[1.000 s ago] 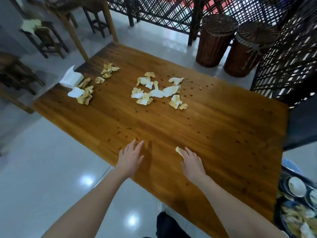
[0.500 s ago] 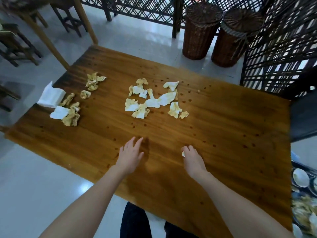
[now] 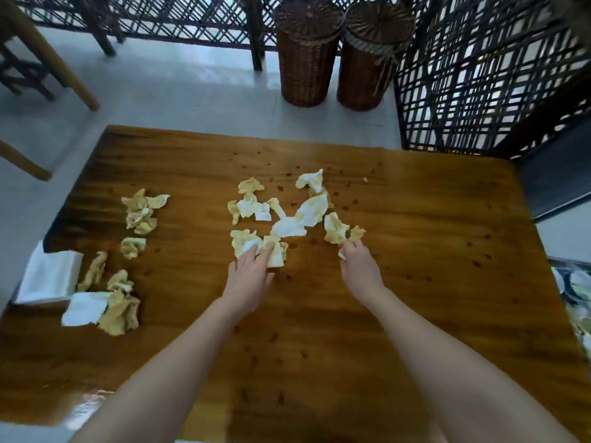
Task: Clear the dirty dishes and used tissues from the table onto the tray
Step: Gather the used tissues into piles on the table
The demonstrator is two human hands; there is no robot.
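Used, yellow-stained tissues lie scattered on the wooden table [image 3: 425, 238]. A middle cluster of tissues [image 3: 300, 215] sits just beyond my hands. My left hand [image 3: 249, 276] reaches forward, its straight fingers resting on the nearest crumpled tissue [image 3: 275, 251]. My right hand [image 3: 359, 270] has curled fingers pinching a small white tissue scrap [image 3: 341, 254], and its fingertips touch another crumpled tissue [image 3: 335, 230]. More tissues lie in a far-left group [image 3: 142, 211] and a near-left pile [image 3: 112, 310]. The tray [image 3: 575, 292], with dishes on it, shows only at the right edge.
A white tissue pack [image 3: 48, 276] overhangs the table's left edge. Two wicker baskets [image 3: 305, 52] [image 3: 374, 55] stand on the floor beyond the table, beside a dark lattice screen [image 3: 479, 78]. Wooden chair and table legs [image 3: 51, 59] stand at the far left. Small stains dot the tabletop.
Both hands have moved forward from the table's near part to the middle cluster. My left hand now touches a tissue; my right hand still holds its small scrap.
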